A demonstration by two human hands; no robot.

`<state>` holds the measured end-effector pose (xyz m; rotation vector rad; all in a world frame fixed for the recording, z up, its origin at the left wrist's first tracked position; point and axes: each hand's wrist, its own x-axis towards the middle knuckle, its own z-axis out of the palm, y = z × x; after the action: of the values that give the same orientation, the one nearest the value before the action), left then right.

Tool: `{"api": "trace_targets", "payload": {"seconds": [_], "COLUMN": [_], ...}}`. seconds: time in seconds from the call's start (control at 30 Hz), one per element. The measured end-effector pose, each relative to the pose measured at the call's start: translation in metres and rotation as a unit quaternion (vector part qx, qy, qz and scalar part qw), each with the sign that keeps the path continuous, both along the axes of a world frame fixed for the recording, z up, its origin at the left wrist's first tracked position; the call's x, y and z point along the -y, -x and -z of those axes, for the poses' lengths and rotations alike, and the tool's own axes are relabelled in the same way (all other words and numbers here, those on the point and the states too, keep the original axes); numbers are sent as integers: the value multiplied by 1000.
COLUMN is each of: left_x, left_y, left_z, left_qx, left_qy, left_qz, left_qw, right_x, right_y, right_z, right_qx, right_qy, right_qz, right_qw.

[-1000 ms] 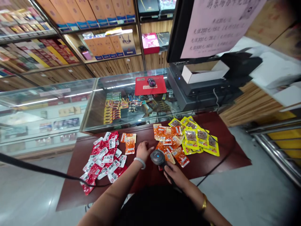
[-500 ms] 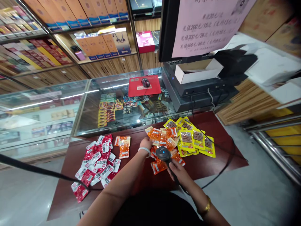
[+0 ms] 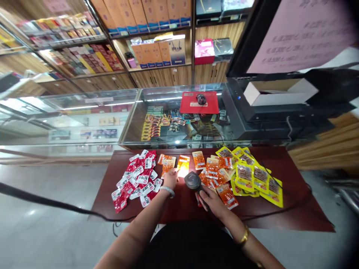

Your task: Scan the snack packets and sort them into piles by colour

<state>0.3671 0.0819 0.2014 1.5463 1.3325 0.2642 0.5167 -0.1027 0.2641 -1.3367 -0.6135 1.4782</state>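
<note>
My right hand [image 3: 213, 201] is wrapped round the handle of a black barcode scanner [image 3: 193, 180]. Bright light falls from it onto an orange snack packet [image 3: 183, 164], which my left hand [image 3: 170, 179] pinches by its lower left edge. Beside that hand, orange packets [image 3: 167, 163] lie in a small group. A larger pile of orange packets [image 3: 212, 168] spreads to the right of the scanner, with one packet [image 3: 199, 160] a little apart. Red and white packets [image 3: 138, 175] are heaped on the left, and yellow packets of brown sticks [image 3: 244, 172] on the right.
Behind the dark red tabletop [image 3: 103, 190] stands a glass display counter [image 3: 134, 123] with a red mouse pad [image 3: 186, 102] and a mouse [image 3: 201, 98]. A black monitor [image 3: 238, 41] and a white box [image 3: 280, 95] are at the right. A black cable [image 3: 56, 201] crosses the left foreground.
My left hand has moved left from the orange pile and now holds a packet near the small group. The scanner's light has come on over it. The view has turned left.
</note>
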Motion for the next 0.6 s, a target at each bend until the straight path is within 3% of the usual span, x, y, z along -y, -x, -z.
{"api": "trace_targets", "payload": {"seconds": [0.13,0.3,0.4,0.5,0.6], "left_x": [-4,-12,-19,-23,-22], "left_y": [29,66,85,78,36], "left_z": [-14,-18,-21,-21,-15], "left_qx": [-20,-43,-165,-269,-249], "left_qy": [-2,20,-101,-252,-255], "left_qz": [-37,-74,-83,-71,32], "left_qw": [999,996,978,927,934], "right_x": [-11,-11,-6,2,11], "right_y": [16,28,30,27,20], "right_z": [-2,4,7,9,11], "right_qx": [-22,-23,-26,-37,-48], "right_qy": [-11,-8,-2,10,29], "right_qz": [-48,-72,-65,-37,4], "right_qw": [999,997,998,999,998]}}
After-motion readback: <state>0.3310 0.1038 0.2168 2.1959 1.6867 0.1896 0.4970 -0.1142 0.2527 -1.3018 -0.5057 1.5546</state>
